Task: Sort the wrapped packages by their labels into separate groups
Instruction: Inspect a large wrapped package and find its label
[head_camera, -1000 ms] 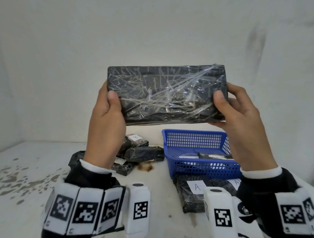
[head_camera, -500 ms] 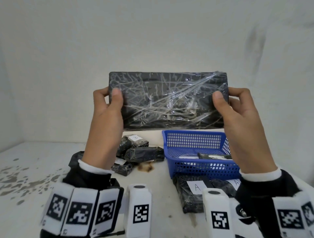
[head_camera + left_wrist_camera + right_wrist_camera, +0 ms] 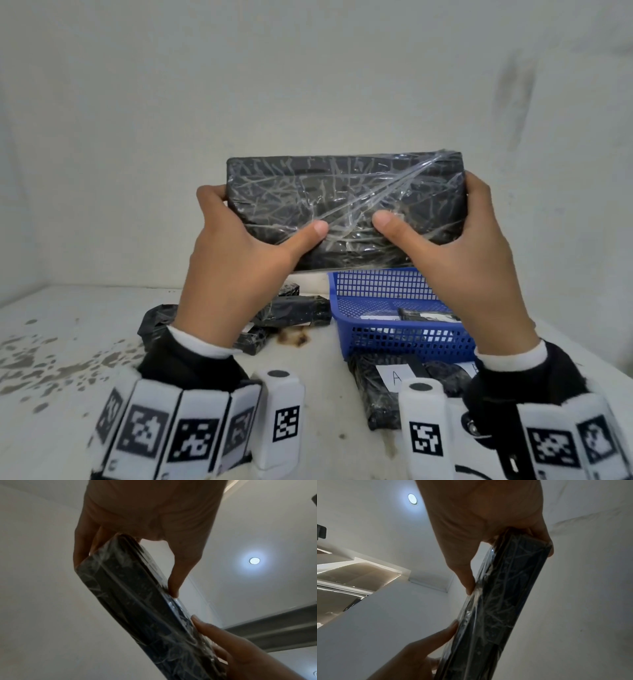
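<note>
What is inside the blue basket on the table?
Through the mesh of the blue basket, flat dark wrapped packages with white labels lie on its bottom. Their letters are unreadable, and the right hand covers the basket's right part.

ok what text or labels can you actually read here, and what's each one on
"A": white paper label on the black plastic-wrapped package lying in front of the blue plastic basket.
White label beside it: mostly hidden by the right hand, unreadable.
Large black film-wrapped package held by both hands: no label showing.
Wrist markers: square codes, no words.
</note>
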Motion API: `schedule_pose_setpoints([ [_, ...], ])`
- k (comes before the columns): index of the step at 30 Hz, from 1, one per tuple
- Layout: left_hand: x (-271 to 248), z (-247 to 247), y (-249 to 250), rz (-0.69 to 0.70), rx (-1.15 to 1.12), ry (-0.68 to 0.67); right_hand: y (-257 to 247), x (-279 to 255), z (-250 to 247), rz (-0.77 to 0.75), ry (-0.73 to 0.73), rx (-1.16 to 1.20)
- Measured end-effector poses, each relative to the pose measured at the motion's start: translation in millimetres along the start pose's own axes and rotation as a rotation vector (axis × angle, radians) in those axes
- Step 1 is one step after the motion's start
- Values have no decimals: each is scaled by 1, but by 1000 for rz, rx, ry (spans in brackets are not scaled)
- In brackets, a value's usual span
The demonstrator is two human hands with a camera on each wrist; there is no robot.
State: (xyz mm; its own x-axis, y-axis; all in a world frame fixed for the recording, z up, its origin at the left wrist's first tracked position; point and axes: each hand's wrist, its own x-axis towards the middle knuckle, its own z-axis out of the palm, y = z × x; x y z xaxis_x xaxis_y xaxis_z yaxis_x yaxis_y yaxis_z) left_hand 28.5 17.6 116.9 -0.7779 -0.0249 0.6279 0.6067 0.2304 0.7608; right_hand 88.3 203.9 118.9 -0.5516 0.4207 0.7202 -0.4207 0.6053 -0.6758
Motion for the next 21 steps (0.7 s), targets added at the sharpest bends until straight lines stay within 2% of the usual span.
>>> schedule_pose_setpoints([
  [6, -1, 6, -2, -7, -36, -11, -1, -4, 4, 26, 2, -71],
  [14, -4, 15, -4, -31, -42, 21, 2, -5, 8, -31, 52, -98],
  [21, -6, 16, -2, 15, -68, 68, 7, -3, 11, -22, 94, -33],
])
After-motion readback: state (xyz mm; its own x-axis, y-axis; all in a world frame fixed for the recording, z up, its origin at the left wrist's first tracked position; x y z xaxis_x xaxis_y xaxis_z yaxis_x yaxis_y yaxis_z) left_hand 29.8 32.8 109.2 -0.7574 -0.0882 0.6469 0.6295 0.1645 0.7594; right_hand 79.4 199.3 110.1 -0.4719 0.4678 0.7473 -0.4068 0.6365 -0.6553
